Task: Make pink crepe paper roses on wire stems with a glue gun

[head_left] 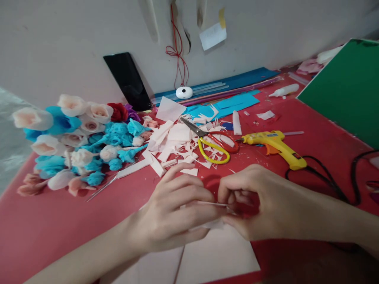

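Observation:
My left hand (180, 211) and my right hand (254, 201) meet low in the middle, over the red tabletop. Between them they grip a small piece of pale paper (214, 225), mostly covered by my fingers. A thin white edge shows along its top; I cannot tell whether it is a fold or a stick. My right thumb and forefinger pinch its right end, while my left fingers wrap over the rest. Pale pink sheets (219, 256) lie flat under my hands. Just beyond are scissors (214, 144) with red and yellow handles, resting on paper scraps (174, 136).
Paper flowers (97, 144) in blue, white and pink crowd the left. A yellow glue gun (275, 144) with a black cord lies at right. Behind stand a phone (128, 81) against the wall and a white case (184, 92). A green board (349, 90) leans far right.

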`<state>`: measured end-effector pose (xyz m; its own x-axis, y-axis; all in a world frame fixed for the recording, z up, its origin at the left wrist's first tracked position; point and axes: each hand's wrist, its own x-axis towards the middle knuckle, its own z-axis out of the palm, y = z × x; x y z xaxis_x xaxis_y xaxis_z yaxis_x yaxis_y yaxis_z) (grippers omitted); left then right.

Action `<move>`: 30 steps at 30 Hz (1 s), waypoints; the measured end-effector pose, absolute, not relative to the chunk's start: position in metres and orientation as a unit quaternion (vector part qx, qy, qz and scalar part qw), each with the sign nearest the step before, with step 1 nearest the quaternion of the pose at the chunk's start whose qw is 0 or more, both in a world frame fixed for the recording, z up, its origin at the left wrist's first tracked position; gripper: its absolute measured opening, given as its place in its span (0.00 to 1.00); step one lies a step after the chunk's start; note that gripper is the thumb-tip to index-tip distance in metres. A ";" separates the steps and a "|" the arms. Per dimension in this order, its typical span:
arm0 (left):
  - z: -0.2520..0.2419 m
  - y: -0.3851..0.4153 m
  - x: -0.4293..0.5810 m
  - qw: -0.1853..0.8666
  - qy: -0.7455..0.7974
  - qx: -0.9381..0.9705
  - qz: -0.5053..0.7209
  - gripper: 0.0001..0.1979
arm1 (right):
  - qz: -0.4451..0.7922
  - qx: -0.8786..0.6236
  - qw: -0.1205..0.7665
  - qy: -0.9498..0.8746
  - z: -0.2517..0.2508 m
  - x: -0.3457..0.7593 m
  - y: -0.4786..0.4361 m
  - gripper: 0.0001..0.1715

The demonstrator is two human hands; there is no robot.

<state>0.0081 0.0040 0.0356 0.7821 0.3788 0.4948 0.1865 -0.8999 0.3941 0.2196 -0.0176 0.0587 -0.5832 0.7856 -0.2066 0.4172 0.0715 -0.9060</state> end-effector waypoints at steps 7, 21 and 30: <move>0.036 0.005 0.010 0.154 0.153 0.927 0.307 0.10 | 0.511 -0.426 0.144 -0.732 0.060 0.220 -0.016 0.03; 0.037 0.004 0.010 0.124 0.161 0.928 0.313 0.08 | 0.452 -0.420 0.130 -0.776 0.062 0.224 -0.013 0.09; 0.036 0.005 0.011 0.120 0.169 0.930 0.303 0.11 | 0.451 -0.426 0.140 -0.771 0.058 0.222 -0.013 0.09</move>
<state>0.0114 0.0047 0.0355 0.7595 0.3877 0.5224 0.2430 -0.9140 0.3249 0.2224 -0.0128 0.0576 -0.5977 0.7839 -0.1684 0.5308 0.2295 -0.8158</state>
